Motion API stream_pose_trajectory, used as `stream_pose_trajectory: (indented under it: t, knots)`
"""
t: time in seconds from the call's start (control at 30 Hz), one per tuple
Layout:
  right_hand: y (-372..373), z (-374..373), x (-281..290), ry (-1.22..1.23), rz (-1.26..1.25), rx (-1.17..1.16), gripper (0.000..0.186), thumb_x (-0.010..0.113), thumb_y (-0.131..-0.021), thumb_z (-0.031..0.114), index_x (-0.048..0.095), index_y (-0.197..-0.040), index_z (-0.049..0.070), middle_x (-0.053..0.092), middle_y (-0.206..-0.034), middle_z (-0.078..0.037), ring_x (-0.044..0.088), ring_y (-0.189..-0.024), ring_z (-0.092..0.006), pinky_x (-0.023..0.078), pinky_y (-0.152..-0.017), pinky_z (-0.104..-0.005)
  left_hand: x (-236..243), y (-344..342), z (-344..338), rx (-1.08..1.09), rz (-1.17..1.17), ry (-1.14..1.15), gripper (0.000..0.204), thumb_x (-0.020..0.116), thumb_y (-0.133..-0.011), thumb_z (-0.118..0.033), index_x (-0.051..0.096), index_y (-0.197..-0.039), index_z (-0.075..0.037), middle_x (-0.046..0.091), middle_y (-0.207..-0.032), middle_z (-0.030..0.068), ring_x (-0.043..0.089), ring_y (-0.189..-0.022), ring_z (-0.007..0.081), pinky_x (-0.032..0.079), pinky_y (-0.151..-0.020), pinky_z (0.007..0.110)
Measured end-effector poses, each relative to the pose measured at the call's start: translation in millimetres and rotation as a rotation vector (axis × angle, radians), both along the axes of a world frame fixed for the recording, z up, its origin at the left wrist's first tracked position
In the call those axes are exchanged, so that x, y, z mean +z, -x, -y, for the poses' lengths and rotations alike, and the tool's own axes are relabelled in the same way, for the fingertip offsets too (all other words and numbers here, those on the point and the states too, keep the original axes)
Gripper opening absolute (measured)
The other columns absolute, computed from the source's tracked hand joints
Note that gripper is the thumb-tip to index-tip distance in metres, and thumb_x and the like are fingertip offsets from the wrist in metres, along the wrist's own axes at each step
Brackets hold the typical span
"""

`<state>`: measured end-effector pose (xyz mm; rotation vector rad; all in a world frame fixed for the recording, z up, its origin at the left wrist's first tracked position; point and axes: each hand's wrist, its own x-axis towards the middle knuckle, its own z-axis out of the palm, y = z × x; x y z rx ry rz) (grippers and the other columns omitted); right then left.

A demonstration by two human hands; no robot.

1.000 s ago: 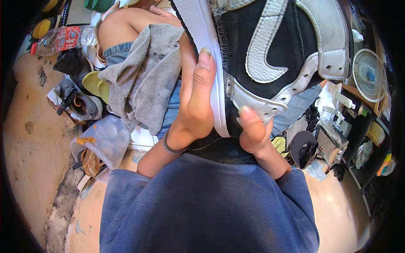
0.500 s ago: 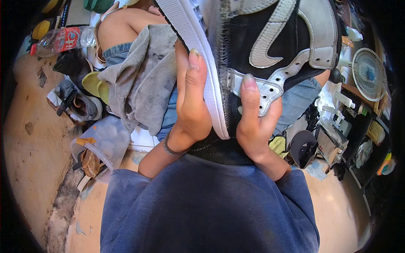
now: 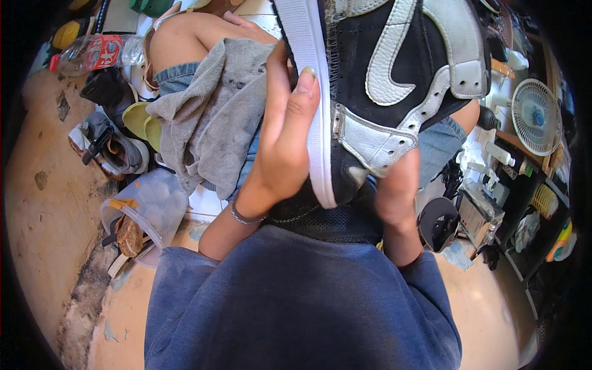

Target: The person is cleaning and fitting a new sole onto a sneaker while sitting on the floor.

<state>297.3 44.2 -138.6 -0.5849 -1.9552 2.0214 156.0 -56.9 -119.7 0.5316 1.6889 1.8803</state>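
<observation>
Over my lap is a black and white leather sneaker [image 3: 353, 98] without laces, turned on its side with its toe end toward me. Along its left side runs a thick white rubber sole [image 3: 319, 135]; a row of stitching shows beside it on the upper. My left hand [image 3: 280, 145] is closed around the sole, with the thumb up against its side wall and the other fingers partly hidden. Beside the eyelet flap near the toe is my right hand [image 3: 398, 188], smeared by motion, so its fingers and any contact are unclear.
A grey cloth [image 3: 213, 114] drapes over my left leg. To the left are a plastic bottle [image 3: 98, 54], a grey shoe [image 3: 117, 145] and a clear plastic tub [image 3: 157, 200] with brushes. On the right are a fan [image 3: 536, 117], a dark cap [image 3: 439, 220] and a cluttered shelf.
My right hand has come off the eyelet flap and moved slightly right and down. My left hand and the sole have shifted a little to the right, and more of the toe shows.
</observation>
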Motion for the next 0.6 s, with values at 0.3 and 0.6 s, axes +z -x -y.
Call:
stream_pose_trajectory:
  t: [0.3,0.6]
  knots:
    - [20.4,-85.6,136.6,-1.248,-0.2,0.118,0.077,0.087,-0.069,0.043,0.055,-0.126,0.002,0.049,-0.137,-0.029,0.051,-0.127,-0.0448,0.042,-0.107,-0.0522,-31.8,45.4,17.1,-0.471,0.995,0.002,0.045,0.046,-0.105,-0.027,0.054,-0.135,0.005,0.067,-0.123,0.0152,0.068,-0.104,0.0188,0.053,-0.095,0.03]
    - [47.3,-44.4,108.2,-1.435,0.309,0.801,0.043,0.07,-0.075,0.015,0.069,-0.117,0.019,0.068,-0.112,-0.001,0.063,-0.112,-0.0198,0.033,-0.114,-0.0541,-63.7,13.4,26.4,-0.591,1.643,-0.201,0.04,0.057,-0.1,-0.027,0.057,-0.131,-0.002,0.07,-0.112,0.011,0.07,-0.097,0.0169,0.058,-0.086,0.032]
